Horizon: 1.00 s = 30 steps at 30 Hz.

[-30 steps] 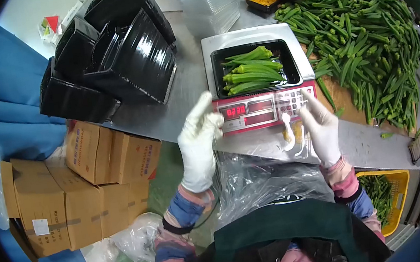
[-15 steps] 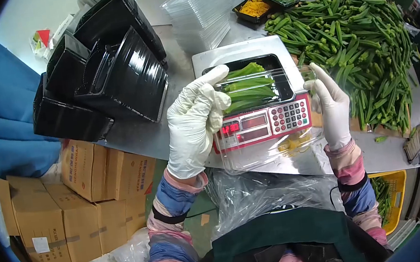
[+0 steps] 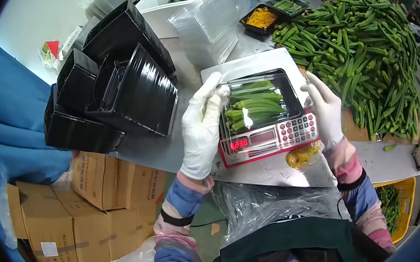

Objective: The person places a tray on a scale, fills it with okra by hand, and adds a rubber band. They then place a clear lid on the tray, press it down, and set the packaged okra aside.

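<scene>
Gloved hands [image 3: 202, 126] [image 3: 325, 110] press clear lid [image 3: 260, 106] onto tray.

Both arms reach forward in striped sleeves. The gloved left hand [image 3: 201, 127] stands edge-up with fingers extended, palm facing the gloved right hand [image 3: 325, 110], which mirrors it opposite.
</scene>
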Motion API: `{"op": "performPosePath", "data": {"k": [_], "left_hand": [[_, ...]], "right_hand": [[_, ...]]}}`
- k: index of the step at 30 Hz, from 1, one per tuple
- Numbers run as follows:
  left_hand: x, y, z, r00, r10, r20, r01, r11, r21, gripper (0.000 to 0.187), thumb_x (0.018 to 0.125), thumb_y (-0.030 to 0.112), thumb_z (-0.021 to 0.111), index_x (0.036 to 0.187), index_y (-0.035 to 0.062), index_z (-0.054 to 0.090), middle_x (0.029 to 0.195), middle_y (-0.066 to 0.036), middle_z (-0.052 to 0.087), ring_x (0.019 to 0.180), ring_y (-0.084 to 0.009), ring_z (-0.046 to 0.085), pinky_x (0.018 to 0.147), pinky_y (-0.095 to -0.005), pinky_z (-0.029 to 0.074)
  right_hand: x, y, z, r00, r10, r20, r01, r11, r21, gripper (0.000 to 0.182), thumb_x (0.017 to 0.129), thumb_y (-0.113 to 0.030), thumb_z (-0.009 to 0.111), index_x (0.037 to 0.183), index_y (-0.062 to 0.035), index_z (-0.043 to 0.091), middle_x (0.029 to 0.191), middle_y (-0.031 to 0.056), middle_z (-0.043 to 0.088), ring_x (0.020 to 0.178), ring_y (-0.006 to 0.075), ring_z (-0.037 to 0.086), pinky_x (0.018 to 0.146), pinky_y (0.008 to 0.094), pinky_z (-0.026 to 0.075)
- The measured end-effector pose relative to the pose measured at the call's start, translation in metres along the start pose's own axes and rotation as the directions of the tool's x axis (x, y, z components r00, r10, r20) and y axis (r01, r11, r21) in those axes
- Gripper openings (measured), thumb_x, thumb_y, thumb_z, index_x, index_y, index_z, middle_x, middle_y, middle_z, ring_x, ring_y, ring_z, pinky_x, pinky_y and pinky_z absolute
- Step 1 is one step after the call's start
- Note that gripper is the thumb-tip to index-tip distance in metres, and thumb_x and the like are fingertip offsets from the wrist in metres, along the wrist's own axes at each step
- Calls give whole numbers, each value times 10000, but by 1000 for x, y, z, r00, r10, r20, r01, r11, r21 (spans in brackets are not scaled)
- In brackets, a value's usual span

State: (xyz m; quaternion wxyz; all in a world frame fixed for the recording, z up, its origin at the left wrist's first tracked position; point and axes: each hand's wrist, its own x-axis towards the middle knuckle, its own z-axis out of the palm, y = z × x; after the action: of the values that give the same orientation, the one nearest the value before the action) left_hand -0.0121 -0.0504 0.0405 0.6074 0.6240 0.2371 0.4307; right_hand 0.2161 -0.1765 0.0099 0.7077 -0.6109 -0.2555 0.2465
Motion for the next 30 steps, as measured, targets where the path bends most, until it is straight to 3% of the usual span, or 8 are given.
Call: {"op": "performPosePath", "data": {"k": [3, 5, 11, 15, 16, 21, 27, 30], "left_hand": [[19, -30, -3, 991, 130, 31, -134, 958, 254, 455, 1107, 237, 424, 1481, -20, 452, 1427, -143, 568, 1326, -204, 523, 1149, -327, 371], [32, -50, -13, 988, 139, 64, -150, 961, 232, 474, 1112, 268, 407, 1492, -14, 442, 1469, -132, 537, 1369, -197, 487, 1165, -320, 346], [37, -51, -29, 997, -35, 74, 19, 978, 206, 499, 1102, 294, 430, 1502, -5, 434, 1494, -124, 517, 1407, -188, 444, 1191, -320, 294], [38, -46, -30, 994, -54, 96, 28, 968, 249, 513, 1065, 261, 508, 1496, -11, 445, 1518, -123, 491, 1427, -199, 410, 1193, -324, 273], [38, -50, -30, 995, -62, 73, 46, 979, 197, 511, 1059, 248, 516, 1492, -14, 449, 1522, -125, 485, 1426, -203, 412, 1192, -326, 272], [44, -67, -34, 995, -100, 30, 96, 990, 105, 488, 1043, 146, 506, 1506, 13, 437, 1536, -173, 457, 1419, -237, 418, 1176, -328, 309], [43, -73, -34, 987, 148, -66, -55, 687, 725, 410, 1010, 198, 542, 1408, 115, 601, 1519, -232, 461, 1370, -328, 445, 1157, -392, 319], [46, -66, -36, 999, 31, -24, -2, 639, 769, 392, 1035, 176, 475, 1386, 56, 601, 1512, -163, 493, 1444, -280, 390, 1184, -357, 283]], "right_hand": [[28, 17, 10, 999, -30, -39, 24, 988, -153, 374, 965, -144, 650, 1313, -6, 654, 1022, 51, 710, 808, 72, 593, 740, 226, 487], [52, 53, 6, 970, -241, 16, 240, 951, -197, 360, 960, -154, 666, 1288, -6, 669, 1240, 115, 670, 1040, 128, 618, 925, 268, 479], [59, 58, 29, 991, -104, 82, 106, 994, -24, 376, 980, -134, 633, 1327, 10, 634, 1126, 52, 709, 917, 63, 599, 837, 235, 496], [73, 72, 29, 977, -146, 154, 170, 972, -159, 434, 968, -128, 610, 1382, 1, 588, 1134, 99, 713, 902, 102, 636, 820, 243, 507], [64, 56, 28, 979, 102, 175, -87, 992, -93, 434, 961, -134, 607, 1372, 4, 592, 1253, 141, 681, 1098, 166, 631, 958, 285, 480], [75, 80, 23, 965, -53, 256, 99, 980, -171, 398, 974, -147, 579, 1334, 21, 609, 1403, 190, 579, 1282, 254, 553, 1095, 337, 396], [76, 83, 21, 933, -210, 290, 291, 918, -269, 368, 996, -141, 545, 1317, 21, 620, 1366, 204, 593, 1273, 279, 562, 1091, 341, 401], [79, 89, 20, 927, -220, 305, 297, 925, -236, 362, 1000, -138, 544, 1319, 16, 620, 1329, 195, 610, 1222, 272, 591, 1053, 344, 435]]}}
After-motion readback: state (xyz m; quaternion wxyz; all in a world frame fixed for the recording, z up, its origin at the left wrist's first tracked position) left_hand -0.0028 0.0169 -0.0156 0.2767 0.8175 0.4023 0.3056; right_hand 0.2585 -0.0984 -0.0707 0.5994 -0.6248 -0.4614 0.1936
